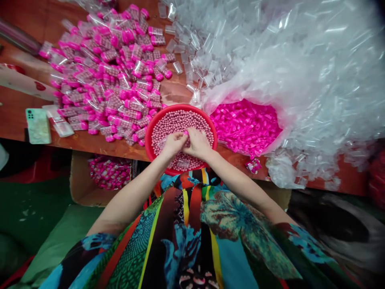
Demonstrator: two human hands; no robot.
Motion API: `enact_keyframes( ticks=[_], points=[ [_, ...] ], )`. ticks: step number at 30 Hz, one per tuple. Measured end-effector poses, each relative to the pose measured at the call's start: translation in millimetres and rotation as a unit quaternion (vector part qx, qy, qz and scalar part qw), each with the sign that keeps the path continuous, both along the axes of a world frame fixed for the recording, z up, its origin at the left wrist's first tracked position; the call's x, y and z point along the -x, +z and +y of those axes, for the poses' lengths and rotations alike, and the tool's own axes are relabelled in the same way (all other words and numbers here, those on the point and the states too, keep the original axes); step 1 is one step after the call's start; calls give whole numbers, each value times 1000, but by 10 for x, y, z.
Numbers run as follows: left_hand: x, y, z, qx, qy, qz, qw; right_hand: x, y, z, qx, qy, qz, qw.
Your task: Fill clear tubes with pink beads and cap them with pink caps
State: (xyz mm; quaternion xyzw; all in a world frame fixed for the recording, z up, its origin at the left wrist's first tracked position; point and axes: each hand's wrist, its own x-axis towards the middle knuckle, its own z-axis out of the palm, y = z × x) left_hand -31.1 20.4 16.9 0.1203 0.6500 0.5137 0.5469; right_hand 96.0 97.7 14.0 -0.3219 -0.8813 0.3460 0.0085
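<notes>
Both hands meet above a red bowl (pixel 148 146) of small pink beads (pixel 168 120). A bright pink cap (pixel 185 133) shows between the fingertips; whatever lies beneath it is hidden by the fingers. My left hand (pixel 174 143) is closed in a pinch at the cap. From the other side, the fingers of my right hand (pixel 197 143) are closed around the same spot. In the bowl, a clear plastic piece (pixel 183 163) rests on the beads below the hands.
Left of the bowl, bead-filled clear containers with pink caps (pixel 111 80) form a heap. On the right, an open bag holds loose pink caps (pixel 245 126). Behind it spreads a large clear bag of empty containers (pixel 300 72). A phone (pixel 38 126) lies far left; a cardboard box (pixel 78 180) stands below.
</notes>
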Motion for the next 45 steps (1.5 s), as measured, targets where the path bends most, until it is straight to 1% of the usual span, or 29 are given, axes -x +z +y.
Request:
enact_keyframes(
  ticks=[2, 3, 4, 5, 6, 7, 8, 9, 10, 11, 12, 13, 14, 16, 20, 22, 24, 26, 29, 31, 32, 35, 38, 40, 43, 45],
  points=[
    [300, -13, 62, -2, 24, 40, 999, 103, -43, 87, 21, -1, 9, 1000],
    [453, -10, 85, -3, 41, 86, 995, 139, -80, 119, 31, -8, 7, 999],
    [592, -2, 97, 2, 55, 160, 985, 165, -127, 137, 40, -21, -5, 999],
    [702, 10, 97, 17, 57, 264, 963, 182, -182, 139, 49, -36, -25, 998],
    [771, 24, 84, 37, 37, 368, 928, 194, -241, 127, 61, -52, -45, 996],
    [793, 37, 62, 62, -19, 459, 886, 203, -301, 105, 77, -69, -60, 993],
    [767, 46, 33, 85, -102, 519, 845, 210, -358, 78, 93, -84, -66, 990],
    [699, 48, 4, 102, -196, 540, 813, 215, -409, 53, 109, -98, -64, 987],
    [600, 44, -22, 110, -285, 535, 788, 218, -453, 33, 122, -110, -55, 985],
    [485, 32, -42, 113, -353, 520, 769, 220, -488, 21, 133, -119, -46, 983],
    [368, 16, -51, 114, -395, 508, 757, 219, -514, 18, 141, -125, -38, 981],
    [263, -4, -51, 115, -414, 502, 750, 216, -533, 21, 149, -130, -32, 980],
    [178, -23, -40, 118, -420, 502, 747, 213, -547, 27, 157, -137, -26, 978],
    [82, -54, 7, 125, -433, 505, 736, 208, -564, 37, 172, -157, -11, 972],
    [76, -69, 140, 127, -450, 521, 714, 219, -557, -2, 180, -220, 25, 958],
    [74, -80, 203, 128, -455, 533, 702, 195, -515, -27, 166, -254, 49, 952],
    [35, -118, 260, 136, -456, 541, 694, 101, -441, -15, 148, -280, 71, 946],
    [-43, -191, 314, 140, -454, 541, 694, -85, -352, 63, 131, -301, 86, 941],
    [-178, -341, 381, 123, -451, 522, 714, -475, -251, 317, 93, -354, 82, 927],
    [-222, -435, 400, 104, -441, 499, 738, -704, -245, 535, 63, -395, 64, 914],
    [-218, -471, 397, 95, -433, 485, 754, -783, -265, 639, 54, -405, 53, 911],
    [-114, -510, 334, 60, -397, 433, 807, -856, -377, 853, 57, -400, 22, 914],
    [40, -435, 205, 20, -343, 379, 859, -818, -461, 903, 71, -386, 1, 920],
    [105, -336, 110, -7, -302, 345, 889, -832, -453, 884, 68, -378, 10, 923],
    [106, -169, 1, -51, -261, 284, 921, -913, -364, 829, 58, -380, 110, 916],
    [68, -80, -31, -70, -250, 224, 940, -926, -291, 775, 70, -398, 180, 897]
  ],
)
